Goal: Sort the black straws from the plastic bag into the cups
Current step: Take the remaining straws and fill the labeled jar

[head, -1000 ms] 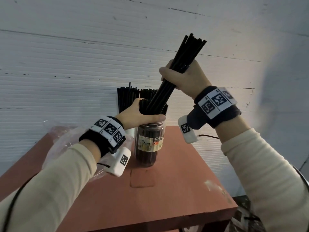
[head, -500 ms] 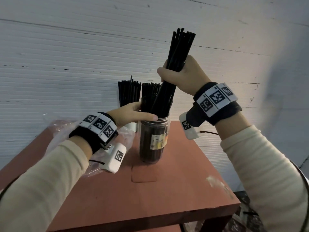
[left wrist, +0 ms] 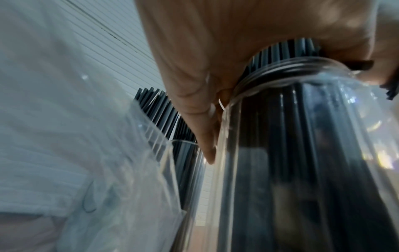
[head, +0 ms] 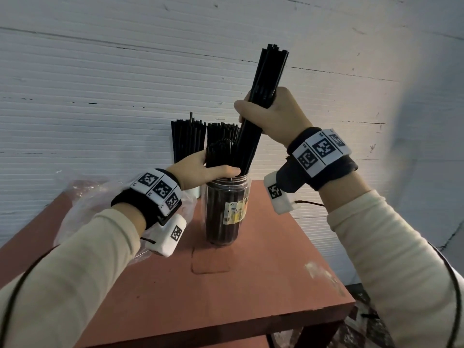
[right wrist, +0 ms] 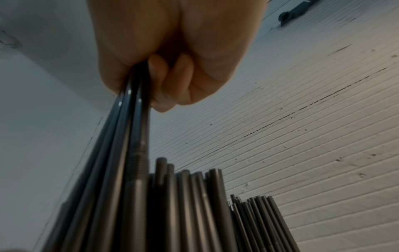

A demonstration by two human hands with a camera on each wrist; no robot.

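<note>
My right hand (head: 266, 116) grips a bundle of black straws (head: 270, 71) near its middle; the bundle's lower ends reach down into a clear jar (head: 227, 209) full of black straws on the red table (head: 251, 285). In the right wrist view the fist (right wrist: 172, 68) closes round the bundle (right wrist: 127, 136). My left hand (head: 200, 169) wraps the straws standing in the jar just above its rim, thumb across the front. The left wrist view shows the palm (left wrist: 215, 68) against the jar's threaded neck (left wrist: 280, 71). The clear plastic bag (head: 85, 204) lies at the table's left.
Two more cups of black straws (head: 188, 139) (head: 222, 130) stand behind the jar against the white ribbed wall (head: 100, 96). The table's right edge (head: 326, 259) drops off near my right arm.
The right hand has swung the bundle from a rightward lean to nearly upright and lowered it a little into the jar. The left hand has stayed round the jar's straws.
</note>
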